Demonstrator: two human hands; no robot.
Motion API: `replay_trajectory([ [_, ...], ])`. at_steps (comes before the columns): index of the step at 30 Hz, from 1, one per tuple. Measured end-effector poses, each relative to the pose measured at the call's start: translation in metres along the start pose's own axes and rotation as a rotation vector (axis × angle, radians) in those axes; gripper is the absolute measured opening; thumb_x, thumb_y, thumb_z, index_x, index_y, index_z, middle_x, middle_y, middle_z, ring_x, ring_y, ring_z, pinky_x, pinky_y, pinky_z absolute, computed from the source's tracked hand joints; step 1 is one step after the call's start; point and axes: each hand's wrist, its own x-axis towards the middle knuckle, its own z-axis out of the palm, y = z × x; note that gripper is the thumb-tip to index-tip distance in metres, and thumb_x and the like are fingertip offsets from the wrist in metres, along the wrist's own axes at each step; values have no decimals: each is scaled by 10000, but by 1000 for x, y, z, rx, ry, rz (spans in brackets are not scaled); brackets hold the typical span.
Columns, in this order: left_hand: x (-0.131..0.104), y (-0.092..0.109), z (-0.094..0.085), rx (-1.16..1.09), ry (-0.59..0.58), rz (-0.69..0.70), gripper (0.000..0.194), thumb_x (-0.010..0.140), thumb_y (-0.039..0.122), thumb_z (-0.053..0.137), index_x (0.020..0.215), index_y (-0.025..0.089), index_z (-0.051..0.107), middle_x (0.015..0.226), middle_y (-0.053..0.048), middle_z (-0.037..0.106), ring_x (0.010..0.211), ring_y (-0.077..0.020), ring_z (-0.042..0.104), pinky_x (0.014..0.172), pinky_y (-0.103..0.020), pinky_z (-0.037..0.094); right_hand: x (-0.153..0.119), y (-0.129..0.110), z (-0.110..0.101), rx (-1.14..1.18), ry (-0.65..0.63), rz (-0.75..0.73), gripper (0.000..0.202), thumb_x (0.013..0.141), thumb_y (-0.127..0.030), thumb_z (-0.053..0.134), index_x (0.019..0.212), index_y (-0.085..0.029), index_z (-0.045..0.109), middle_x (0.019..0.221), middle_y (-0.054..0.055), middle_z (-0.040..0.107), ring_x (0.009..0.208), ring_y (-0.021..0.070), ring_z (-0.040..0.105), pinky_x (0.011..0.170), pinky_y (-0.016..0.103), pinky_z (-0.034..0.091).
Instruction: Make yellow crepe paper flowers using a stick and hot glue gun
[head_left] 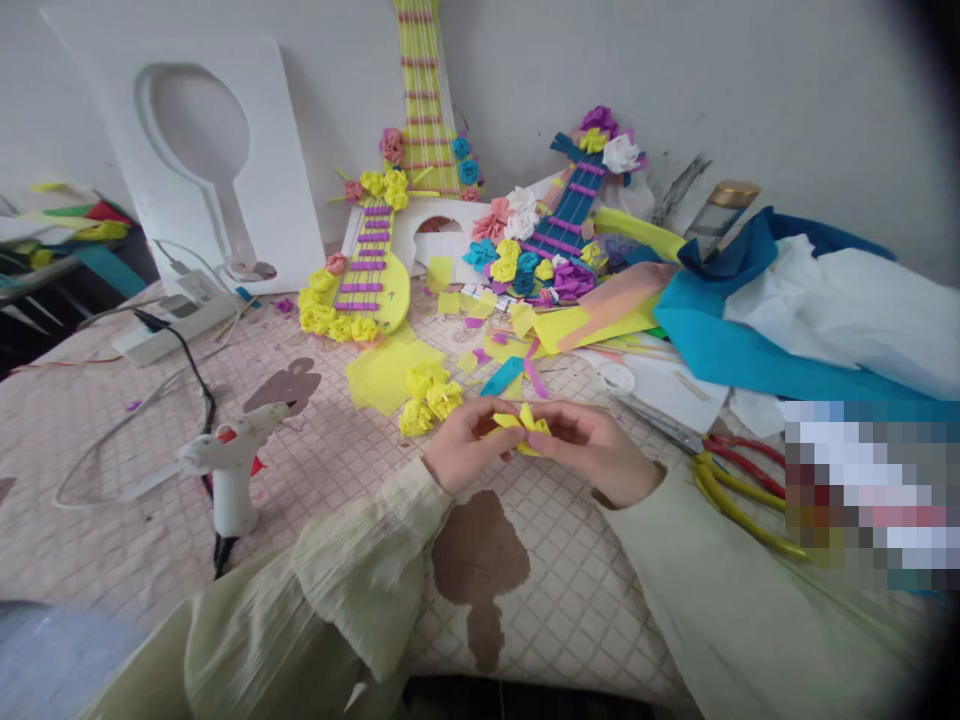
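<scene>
At the far left, a white board (283,200) with a banjo-shaped cutout is leaning against the wall, and a white power strip (176,322) is lying at its foot. Nearer, a white hot glue gun (235,490) is standing on the quilted tablecloth (337,455), its nozzle pointing right. Farther back, a yellow toy guitar (388,285) with purple bars and yellow paper flowers is leaning in front of a longer yellow fretted neck (420,85). A yellow crepe-paper sheet (375,375) is lying nearer, with a cluster of yellow paper flowers (427,403) overlapping its right edge.

Just right of the cluster, the left hand (471,440) is clamping its thumb and fingertips on a folded yellow paper piece (534,432), which is sitting between the two hands, near the middle of the table. Far beyond it, a blue toy guitar (574,210) is leaning among paper flowers. The right hand (600,452) is pinching the piece's right side with its thumb; its farther fingertips are partly hidden, so I cannot tell how they are resting. Farther right, red-handled scissors (742,450) are lying beside a yellow-handled tool (739,505), with blue crepe paper (720,325) spreading behind them.
</scene>
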Motion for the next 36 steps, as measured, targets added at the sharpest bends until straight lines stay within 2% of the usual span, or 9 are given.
replay_trajectory([
  [6,-4,0,1,12,20,92,113,698,204,563,789,137,554,810,-25,542,608,-86,522,496,-206,473,0,-2,2,-48,122,-18,311,614,-349,686,853,-165,608,825,30,640,756,152,596,713,318,488],
  [9,-7,3,1,182,39,179,123,739,221,534,827,146,574,875,-58,556,728,-136,556,539,-233,496,0,-1,2,-10,176,3,324,605,-348,696,850,-161,596,785,20,625,722,139,588,681,299,486],
  [11,-9,4,1,355,42,288,161,731,247,579,863,156,590,911,-74,575,797,-167,564,570,-247,495,0,0,2,24,185,15,331,610,-357,696,855,-162,586,776,21,616,727,143,587,669,296,488],
  [15,-9,3,1,557,81,479,182,697,264,655,833,157,599,843,-73,617,779,-171,576,653,-276,480,0,1,3,77,166,-4,307,620,-366,689,836,-172,589,763,15,604,730,142,577,647,281,481],
  [19,-6,-1,-1,563,83,525,147,739,243,615,845,142,600,835,-86,632,768,-169,591,716,-301,480,0,0,4,83,126,-14,233,688,-402,615,749,-178,610,705,1,569,634,112,516,540,237,431],
  [22,-5,-2,-3,577,47,584,125,725,180,604,842,136,599,852,-91,624,819,-180,591,747,-311,478,0,-1,5,90,121,-8,223,674,-386,624,743,-175,610,693,0,568,616,108,503,525,233,419],
  [27,-5,-3,-3,629,54,702,151,690,98,588,835,144,590,864,-81,602,855,-176,583,753,-313,487,-3,-4,6,-45,179,-63,239,633,-331,664,794,-163,604,707,3,581,647,118,531,610,264,450],
  [36,-5,-3,-2,652,73,739,116,711,101,586,819,142,596,852,-79,612,827,-161,586,752,-314,495,-9,-2,9,-253,243,-182,132,706,-233,573,829,-186,570,819,28,622,746,148,578,673,293,473],
])
